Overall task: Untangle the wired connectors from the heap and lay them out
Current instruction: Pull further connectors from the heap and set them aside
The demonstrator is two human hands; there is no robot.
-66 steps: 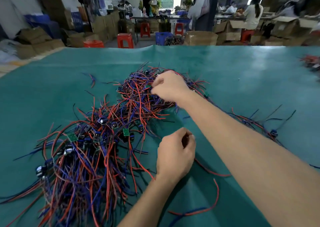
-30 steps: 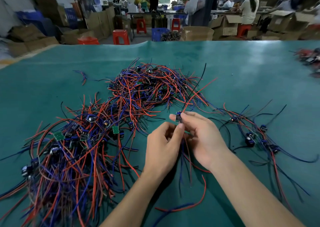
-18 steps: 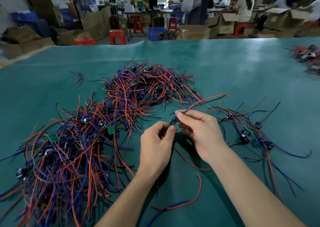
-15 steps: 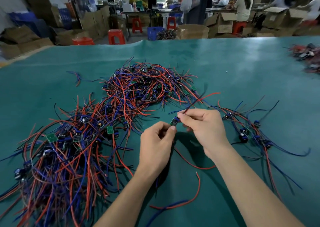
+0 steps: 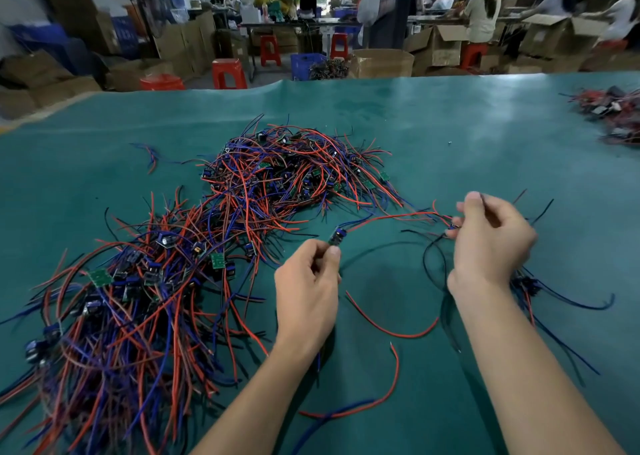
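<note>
**Two hands drawing one wired connector clear of the heap**

The fingers [image 5: 333, 254] of the left hand [image 5: 306, 293] pinch a small dark connector module [image 5: 337, 236] above the green-covered desk [image 5: 450, 135]. Its red and blue wire leads [image 5: 398, 216] run rightward to the right hand [image 5: 491, 243], whose curled fingers [image 5: 453, 233] pinch the far ends. The tangled heap of red, blue and black wired connectors [image 5: 194, 246] lies to the left and beyond. A smaller group of connectors [image 5: 526, 286] lies beside the right wrist. Loose red wire pieces [image 5: 391, 330] lie between the forearms.
</note>
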